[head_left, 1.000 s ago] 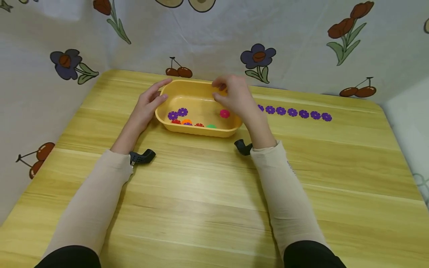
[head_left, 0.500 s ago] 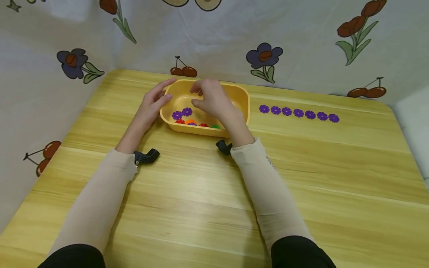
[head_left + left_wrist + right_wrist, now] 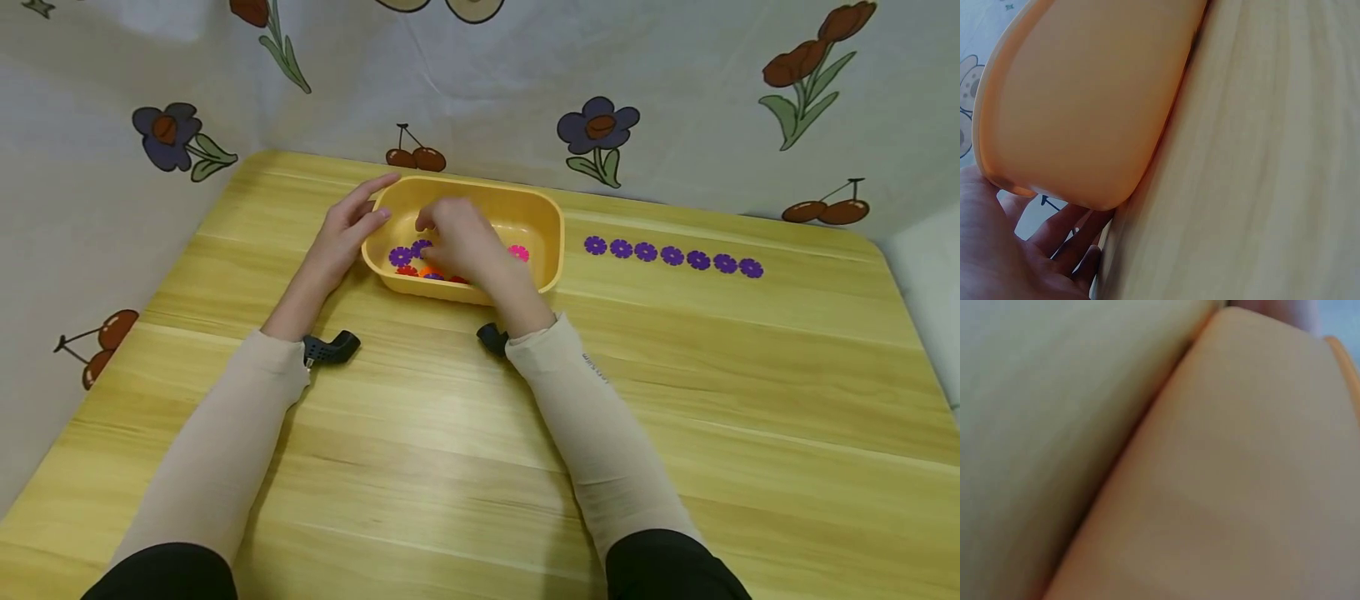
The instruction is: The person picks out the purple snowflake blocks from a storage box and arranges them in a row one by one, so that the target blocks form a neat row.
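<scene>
Just beside the right fingers (image 3: 423,220) lie two purple flower discs (image 3: 401,257).

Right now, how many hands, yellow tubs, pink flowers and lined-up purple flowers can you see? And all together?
Left hand and right hand: 2
Yellow tub: 1
Purple flowers in the row: 7
Pink flower showing in the tub: 1
Total: 11

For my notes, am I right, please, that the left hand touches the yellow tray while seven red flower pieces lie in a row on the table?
Only the colour is wrong: the seven flower pieces in that row are purple, as the head view shows.
</scene>
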`<state>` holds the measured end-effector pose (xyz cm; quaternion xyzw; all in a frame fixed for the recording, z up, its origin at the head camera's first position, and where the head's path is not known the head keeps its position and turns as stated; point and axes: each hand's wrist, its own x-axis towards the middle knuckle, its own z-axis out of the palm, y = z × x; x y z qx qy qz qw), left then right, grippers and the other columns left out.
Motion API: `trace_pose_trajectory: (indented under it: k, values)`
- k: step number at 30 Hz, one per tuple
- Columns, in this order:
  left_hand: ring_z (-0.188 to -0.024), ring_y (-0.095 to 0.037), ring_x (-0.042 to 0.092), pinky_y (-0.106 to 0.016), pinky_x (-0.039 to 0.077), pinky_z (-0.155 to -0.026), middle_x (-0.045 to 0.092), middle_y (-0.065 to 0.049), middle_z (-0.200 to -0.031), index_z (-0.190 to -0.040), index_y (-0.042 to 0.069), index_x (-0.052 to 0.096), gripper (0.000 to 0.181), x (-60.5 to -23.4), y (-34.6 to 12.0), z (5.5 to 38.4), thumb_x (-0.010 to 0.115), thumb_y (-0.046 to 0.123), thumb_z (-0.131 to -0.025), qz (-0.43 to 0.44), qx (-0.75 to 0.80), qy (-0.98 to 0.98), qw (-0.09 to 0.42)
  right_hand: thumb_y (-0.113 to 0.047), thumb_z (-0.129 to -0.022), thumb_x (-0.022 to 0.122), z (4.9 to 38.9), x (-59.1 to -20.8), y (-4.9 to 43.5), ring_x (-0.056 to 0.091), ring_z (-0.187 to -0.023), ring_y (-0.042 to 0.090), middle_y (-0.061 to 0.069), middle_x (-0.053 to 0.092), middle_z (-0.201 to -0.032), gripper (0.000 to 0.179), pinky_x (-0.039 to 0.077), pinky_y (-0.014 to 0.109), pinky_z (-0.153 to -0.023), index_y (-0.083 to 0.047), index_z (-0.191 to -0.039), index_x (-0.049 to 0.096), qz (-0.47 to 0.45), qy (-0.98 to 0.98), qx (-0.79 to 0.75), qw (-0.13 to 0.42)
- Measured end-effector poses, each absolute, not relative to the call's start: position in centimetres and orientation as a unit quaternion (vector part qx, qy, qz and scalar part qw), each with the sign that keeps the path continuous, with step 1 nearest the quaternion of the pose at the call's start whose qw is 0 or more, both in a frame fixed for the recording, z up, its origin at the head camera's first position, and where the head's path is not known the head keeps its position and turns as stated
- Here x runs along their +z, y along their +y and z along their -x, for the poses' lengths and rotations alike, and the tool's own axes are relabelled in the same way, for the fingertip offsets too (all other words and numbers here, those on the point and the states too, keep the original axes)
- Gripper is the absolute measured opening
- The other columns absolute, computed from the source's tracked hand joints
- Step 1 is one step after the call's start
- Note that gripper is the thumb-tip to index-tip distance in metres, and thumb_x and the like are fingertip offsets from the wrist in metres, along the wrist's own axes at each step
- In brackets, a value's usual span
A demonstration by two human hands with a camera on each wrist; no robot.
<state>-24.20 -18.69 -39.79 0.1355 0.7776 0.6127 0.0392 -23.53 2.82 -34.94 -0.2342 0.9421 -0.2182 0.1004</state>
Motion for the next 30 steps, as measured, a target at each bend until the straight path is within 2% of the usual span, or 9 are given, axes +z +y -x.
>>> trace_pose_trajectory:
  k: [5,11,18,24,30]
  values:
    - [-0.136,-0.026,0.059,-0.025,0.058,-0.1,0.053,-0.002,-0.159,-0.157,0.032,0.051,0.048,-39.8,-18.7,24.3,0.056,0.027,-0.11,-0.139,0.608,0.781,0.033,-0.023,-0.096,0.08,23.1,-35.3,2.2,0.062,-0.11,0.024,0.009,0.071,-0.121,0.036,0.052,0.034,-0.106,-0.008,-0.128,0.074,0.264,0.944,-0.179,0.08]
    - [-0.129,-0.027,0.062,-0.021,0.058,-0.094,0.057,-0.008,-0.154,-0.156,0.03,0.053,0.047,-39.9,-18.8,24.4,0.055,0.024,-0.11,-0.143,0.615,0.775,0.027,-0.02,-0.095,0.08,22.9,-35.5,1.9,0.061,-0.099,0.022,0.006,0.072,-0.11,0.024,0.054,0.033,-0.097,-0.009,-0.116,0.077,0.274,0.942,-0.183,0.063]
    - [-0.128,-0.027,0.063,-0.021,0.059,-0.093,0.059,-0.012,-0.151,-0.156,0.032,0.053,0.047,-40.0,-18.7,24.4,0.055,0.023,-0.11,-0.141,0.62,0.772,0.03,-0.019,-0.094,0.079,22.8,-35.4,2.3,0.06,-0.092,0.022,0.005,0.072,-0.102,0.018,0.054,0.033,-0.088,-0.008,-0.108,0.077,0.272,0.943,-0.188,0.035]
    - [-0.124,-0.024,0.064,-0.02,0.059,-0.09,0.061,-0.015,-0.148,-0.156,0.032,0.053,0.047,-40.0,-18.7,24.3,0.057,0.028,-0.109,-0.139,0.622,0.77,0.034,-0.017,-0.093,0.075,22.6,-34.8,3.2,0.06,-0.096,0.022,0.007,0.072,-0.108,0.026,0.055,0.033,-0.092,-0.006,-0.116,0.075,0.259,0.944,-0.203,0.036]
    - [-0.13,-0.025,0.062,-0.019,0.059,-0.092,0.056,-0.009,-0.155,-0.157,0.033,0.052,0.048,-39.9,-18.8,24.2,0.057,0.031,-0.109,-0.134,0.618,0.774,0.038,-0.017,-0.092,0.077,22.2,-33.8,4.5,0.06,-0.097,0.021,0.006,0.069,-0.111,0.043,0.056,0.03,-0.089,-0.006,-0.132,0.067,0.225,0.941,-0.245,0.057]
